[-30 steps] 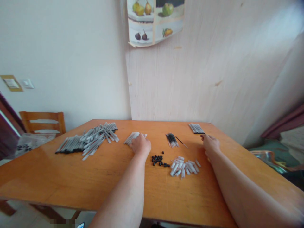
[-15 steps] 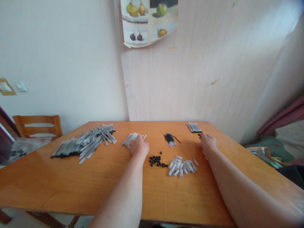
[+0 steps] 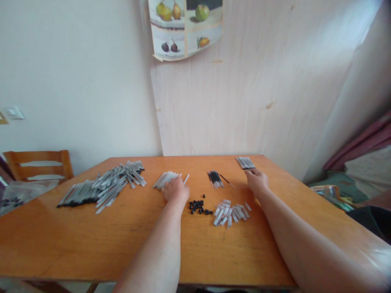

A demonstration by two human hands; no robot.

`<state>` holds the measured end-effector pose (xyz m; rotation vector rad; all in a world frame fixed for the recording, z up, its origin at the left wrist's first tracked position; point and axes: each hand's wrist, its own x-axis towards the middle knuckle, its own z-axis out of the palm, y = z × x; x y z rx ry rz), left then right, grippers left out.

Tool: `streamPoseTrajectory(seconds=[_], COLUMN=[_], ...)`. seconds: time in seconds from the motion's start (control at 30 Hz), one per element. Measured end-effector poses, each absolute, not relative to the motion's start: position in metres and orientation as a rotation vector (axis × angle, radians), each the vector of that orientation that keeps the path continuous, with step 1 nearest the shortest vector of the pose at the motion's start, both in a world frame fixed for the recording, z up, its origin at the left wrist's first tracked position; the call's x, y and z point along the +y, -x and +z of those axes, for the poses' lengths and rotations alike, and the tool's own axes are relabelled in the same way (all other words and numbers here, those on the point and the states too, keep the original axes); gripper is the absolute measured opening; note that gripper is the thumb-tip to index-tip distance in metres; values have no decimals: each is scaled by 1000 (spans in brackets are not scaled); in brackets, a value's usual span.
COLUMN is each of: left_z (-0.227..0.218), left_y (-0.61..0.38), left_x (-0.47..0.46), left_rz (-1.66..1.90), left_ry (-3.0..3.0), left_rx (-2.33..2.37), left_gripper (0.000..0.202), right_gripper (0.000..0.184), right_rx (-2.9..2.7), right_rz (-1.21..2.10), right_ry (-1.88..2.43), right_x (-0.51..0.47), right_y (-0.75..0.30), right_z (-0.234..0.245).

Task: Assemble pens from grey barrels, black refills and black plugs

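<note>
My left hand is low over a row of white tubes, its fingers bent and partly hidden. One slim white tube stands out from the row at the thumb side, its near end at the hand. My right hand has closed, curled fingers by the black ends of a neat row of pale pens; anything between the fingertips is hidden. Between the hands are a bundle of dark thin refills and one loose refill. Nearer me are small black plugs and short whitish caps.
A large heap of pale tubes with black ends covers the left part of the wooden table. A wooden chair and a plastic bag are beyond the left edge. Fabric and bags lie past the right edge.
The view has swung slightly right, so everything sits further left. The slim white tube at my left hand has come further away from its row. My right hand stays near the pen row.
</note>
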<state>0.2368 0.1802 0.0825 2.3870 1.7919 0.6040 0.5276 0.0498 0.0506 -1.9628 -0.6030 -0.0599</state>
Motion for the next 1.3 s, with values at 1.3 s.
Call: streamPoseTrajectory(seconds=[1.3], left_z=[89], left_y=[-257], left_x=[178], left_rz=[1152], left_ry=[-1422], left_rx=[780], left_gripper=[34], right_gripper=[26], right_rx=[-1193], right_rz=[115], right_ry=[2352], right_x=[57], right_y=[-493], right_z=[68])
